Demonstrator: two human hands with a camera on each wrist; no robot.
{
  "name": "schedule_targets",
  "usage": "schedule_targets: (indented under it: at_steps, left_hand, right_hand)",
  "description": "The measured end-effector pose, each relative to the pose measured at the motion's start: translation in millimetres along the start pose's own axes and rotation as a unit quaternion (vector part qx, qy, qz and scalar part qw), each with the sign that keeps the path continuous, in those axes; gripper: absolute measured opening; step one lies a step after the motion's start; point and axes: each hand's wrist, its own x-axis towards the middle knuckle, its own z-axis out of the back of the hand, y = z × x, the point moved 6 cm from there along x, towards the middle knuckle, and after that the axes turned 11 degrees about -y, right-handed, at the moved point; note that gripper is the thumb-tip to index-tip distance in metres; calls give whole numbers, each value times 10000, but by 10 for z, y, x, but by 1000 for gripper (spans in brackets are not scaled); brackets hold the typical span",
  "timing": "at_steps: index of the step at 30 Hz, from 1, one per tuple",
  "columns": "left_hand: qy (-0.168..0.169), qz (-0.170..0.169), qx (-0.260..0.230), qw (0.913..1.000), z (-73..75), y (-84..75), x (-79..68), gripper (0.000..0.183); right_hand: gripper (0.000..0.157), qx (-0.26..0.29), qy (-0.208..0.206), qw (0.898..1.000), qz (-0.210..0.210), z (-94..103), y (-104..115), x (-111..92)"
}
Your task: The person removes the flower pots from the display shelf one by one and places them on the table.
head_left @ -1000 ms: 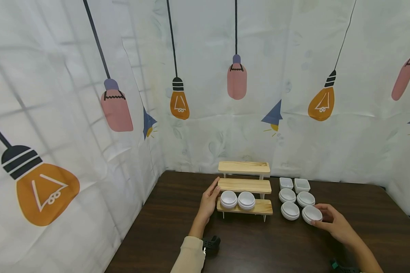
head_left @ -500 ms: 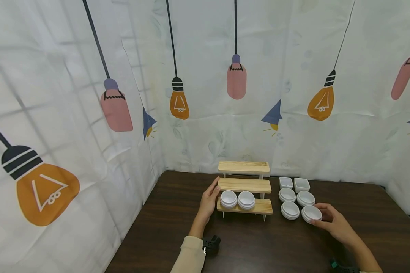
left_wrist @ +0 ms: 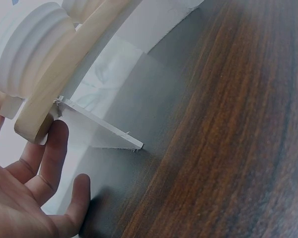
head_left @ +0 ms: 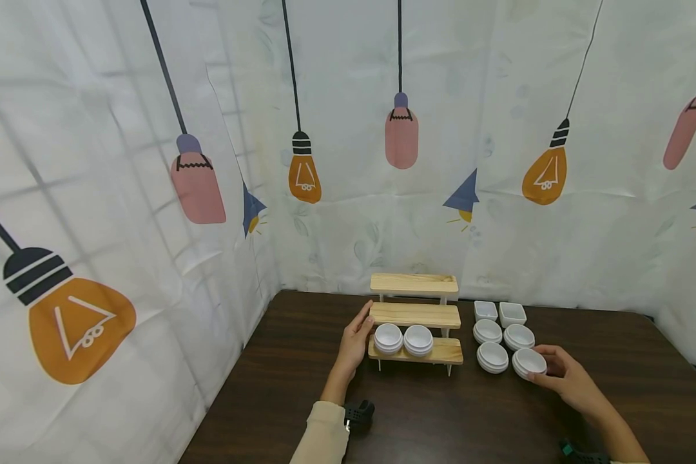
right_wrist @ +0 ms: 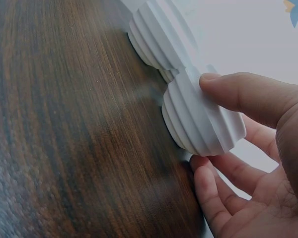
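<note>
In the head view my left hand (head_left: 352, 345) rests against the left end of a three-tier wooden display stand (head_left: 415, 315), its fingers reaching up along the side. The left wrist view has a fingertip touching the rounded end of a plank (left_wrist: 44, 106) from below. Two small white bowls (head_left: 388, 336) sit on the lowest tier. My right hand (head_left: 568, 380) holds a round white ribbed bowl (head_left: 528, 363) at the front right of a group. Seen from the right wrist, the thumb presses the rim of the ribbed bowl (right_wrist: 198, 116) while other fingers lie under its far side.
Beside the held bowl stand several more round white bowls (head_left: 492, 357), with two square white dishes (head_left: 512, 314) behind them. All rest on a dark wood table (head_left: 441, 412). A pale curtain (head_left: 348, 238) printed with lamps hangs close behind the table.
</note>
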Motion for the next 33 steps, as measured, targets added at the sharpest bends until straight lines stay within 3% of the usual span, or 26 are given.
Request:
schedule_targets:
  at_steps: [33]
  left_hand:
    - [46,-25,66,10000,12,-26,-10,48]
  right_hand:
    - [66,-35,-44,10000,-28,-1,-16,-7]
